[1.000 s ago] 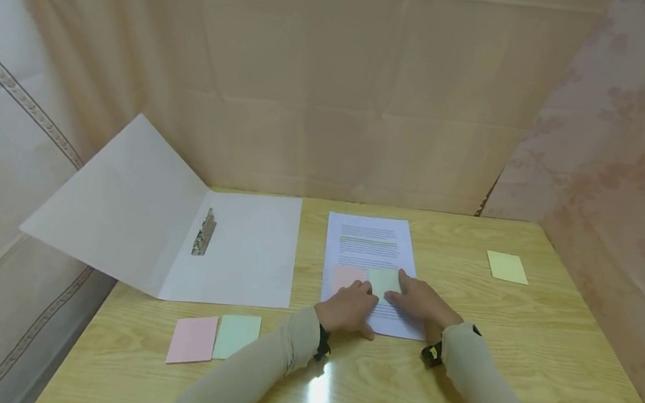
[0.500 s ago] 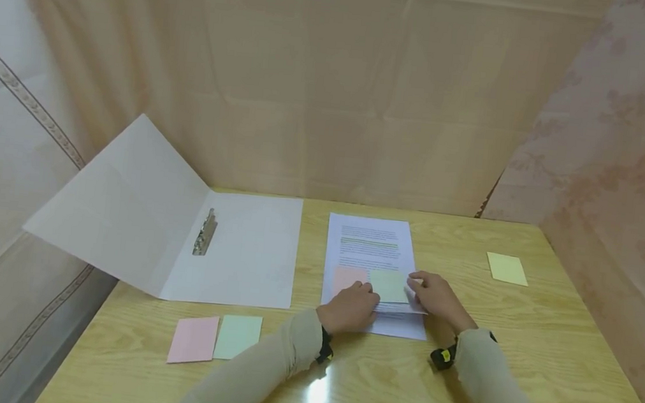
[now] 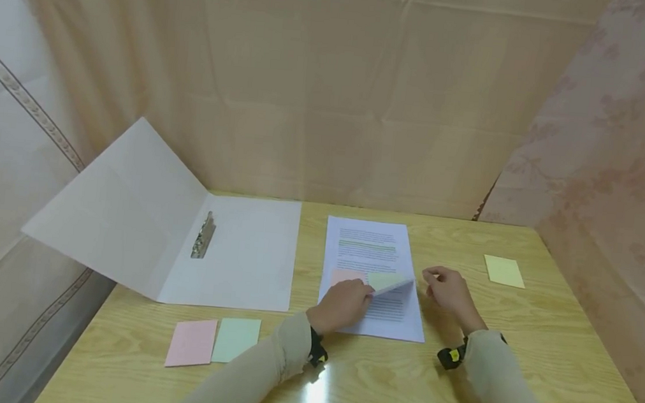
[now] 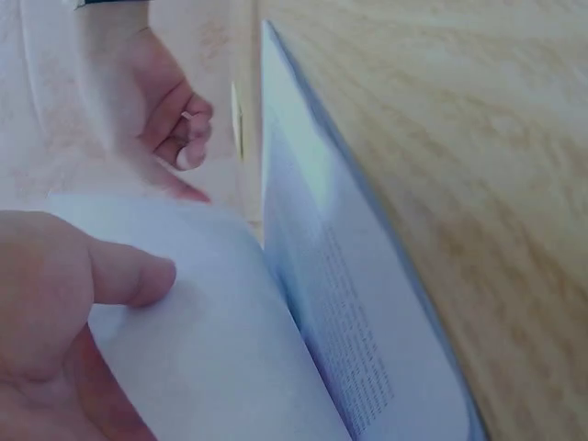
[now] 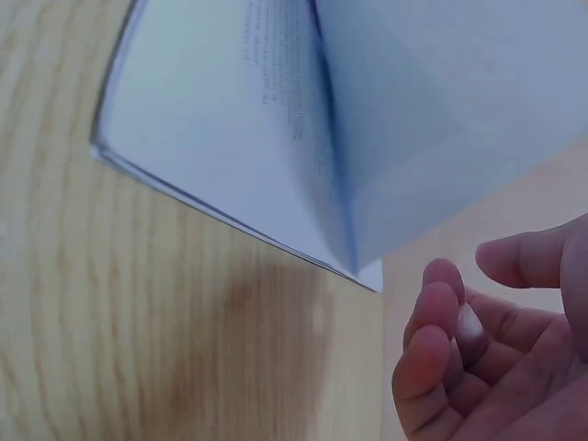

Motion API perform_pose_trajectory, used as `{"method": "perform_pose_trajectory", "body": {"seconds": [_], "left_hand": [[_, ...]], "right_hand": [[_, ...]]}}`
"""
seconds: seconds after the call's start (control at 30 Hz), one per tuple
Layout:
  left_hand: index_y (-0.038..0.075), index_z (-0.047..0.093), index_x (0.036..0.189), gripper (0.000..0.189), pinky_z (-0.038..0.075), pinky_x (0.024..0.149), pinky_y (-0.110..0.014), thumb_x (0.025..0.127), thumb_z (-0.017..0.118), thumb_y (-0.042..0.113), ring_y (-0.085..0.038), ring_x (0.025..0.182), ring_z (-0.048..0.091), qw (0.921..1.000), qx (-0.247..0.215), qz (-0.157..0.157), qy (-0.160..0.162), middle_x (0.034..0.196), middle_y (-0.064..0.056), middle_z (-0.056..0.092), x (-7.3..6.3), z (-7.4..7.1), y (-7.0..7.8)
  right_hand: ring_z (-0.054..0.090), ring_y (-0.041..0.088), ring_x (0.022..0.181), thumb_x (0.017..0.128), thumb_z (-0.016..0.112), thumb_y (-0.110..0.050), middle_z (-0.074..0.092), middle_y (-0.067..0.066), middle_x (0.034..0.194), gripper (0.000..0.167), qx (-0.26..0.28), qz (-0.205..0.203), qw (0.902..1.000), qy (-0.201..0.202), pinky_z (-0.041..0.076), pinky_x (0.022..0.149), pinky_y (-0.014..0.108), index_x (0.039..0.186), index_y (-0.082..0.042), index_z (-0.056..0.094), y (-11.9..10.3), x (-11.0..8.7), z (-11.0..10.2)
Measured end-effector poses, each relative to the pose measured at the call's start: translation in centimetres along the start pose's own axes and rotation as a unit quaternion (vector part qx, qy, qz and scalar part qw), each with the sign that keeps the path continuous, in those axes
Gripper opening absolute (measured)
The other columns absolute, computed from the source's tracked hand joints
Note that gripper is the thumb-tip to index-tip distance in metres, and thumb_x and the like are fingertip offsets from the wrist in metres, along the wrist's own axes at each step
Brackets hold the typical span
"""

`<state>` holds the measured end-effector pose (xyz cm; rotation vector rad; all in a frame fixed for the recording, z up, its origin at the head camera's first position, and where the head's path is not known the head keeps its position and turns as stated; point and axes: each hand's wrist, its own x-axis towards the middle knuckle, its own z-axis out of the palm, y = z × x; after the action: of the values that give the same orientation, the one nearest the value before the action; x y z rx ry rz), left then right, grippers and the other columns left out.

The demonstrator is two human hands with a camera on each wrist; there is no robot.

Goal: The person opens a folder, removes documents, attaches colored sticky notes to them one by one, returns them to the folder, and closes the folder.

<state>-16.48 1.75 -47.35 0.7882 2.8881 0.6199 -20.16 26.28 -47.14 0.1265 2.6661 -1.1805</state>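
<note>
My left hand point(image 3: 344, 302) pinches the lower edge of the top sheet point(image 4: 211, 312) of a printed paper stack point(image 3: 371, 226); the thumb lies against the sheet's underside in the left wrist view. That edge is folded up, and printed text shows on the page beneath. A pink sticky note point(image 3: 346, 276) and a green sticky note point(image 3: 381, 279) are on the top sheet, both partly hidden. Just right of the stack, my right hand point(image 3: 450, 294) is apart from the paper. Its fingers are loosely curled and hold nothing in the right wrist view.
An opened white folder point(image 3: 257, 253) with a metal clip point(image 3: 203, 237) lies to the left, its cover raised. In front of it are a pink sticky pad point(image 3: 190, 343) and a green sticky pad point(image 3: 236, 341). A yellow sticky pad point(image 3: 504, 271) lies at the far right.
The top sheet's lower edge has been lifted and folded upward. My right hand has let go of the paper and moved off to the right; my left hand stays at the edge.
</note>
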Motion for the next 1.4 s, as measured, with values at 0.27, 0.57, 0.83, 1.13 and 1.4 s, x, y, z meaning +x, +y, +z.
{"method": "perform_pose_trajectory", "body": {"seconds": [0.27,0.57,0.83,1.13,1.4], "left_hand": [[0.010,0.072,0.099,0.025,0.036,0.051,-0.021,0.098,0.050,0.019,-0.008,0.056,0.045,0.9948,-0.070,-0.043,0.061,0.067,0.004,0.055,-0.1,-1.2,-0.8],[0.001,0.072,0.097,0.027,0.044,0.057,-0.024,0.098,0.051,0.019,-0.012,0.061,0.051,0.9819,-0.129,-0.052,0.128,0.080,-0.008,0.068,-0.8,-3.6,-2.1],[-0.002,0.070,0.103,0.028,0.047,0.061,-0.026,0.097,0.056,0.022,-0.017,0.072,0.057,0.9603,-0.201,-0.100,0.165,0.095,-0.015,0.072,-1.7,-5.4,-4.0],[-0.006,0.069,0.099,0.029,0.055,0.064,-0.034,0.093,0.060,0.020,-0.024,0.076,0.067,0.9321,-0.225,-0.149,0.241,0.096,-0.021,0.073,-3.1,-7.1,-6.5],[-0.010,0.068,0.103,0.028,0.054,0.067,-0.034,0.091,0.063,0.016,-0.024,0.078,0.067,0.9192,-0.220,-0.182,0.271,0.098,-0.024,0.072,-5.0,-8.3,-8.7]], "right_hand": [[0.054,0.016,0.064,0.101,0.047,-0.023,0.064,0.011,0.077,0.041,-0.020,0.001,0.9997,-0.016,0.042,0.057,0.029,0.127,0.008,0.056,0.3,-0.2,0.8],[0.053,0.022,0.086,0.089,0.070,-0.020,0.060,0.016,0.100,0.046,-0.109,-0.093,0.9864,-0.081,0.045,0.072,0.031,0.126,0.005,0.060,0.9,-0.3,2.8],[0.048,0.023,0.085,0.083,0.075,-0.020,0.051,0.013,0.098,0.060,-0.147,-0.072,0.9820,-0.094,0.041,0.070,0.030,0.134,0.005,0.053,0.2,-0.5,3.3],[0.048,0.023,0.085,0.084,0.074,-0.018,0.051,0.013,0.098,0.060,-0.144,-0.052,0.9838,-0.093,0.040,0.068,0.029,0.136,0.002,0.054,0.3,-0.5,3.5],[0.048,0.022,0.082,0.085,0.073,-0.015,0.050,0.012,0.095,0.055,-0.138,-0.027,0.9855,-0.095,0.040,0.064,0.029,0.134,0.002,0.055,-0.1,-0.6,3.4]]}}
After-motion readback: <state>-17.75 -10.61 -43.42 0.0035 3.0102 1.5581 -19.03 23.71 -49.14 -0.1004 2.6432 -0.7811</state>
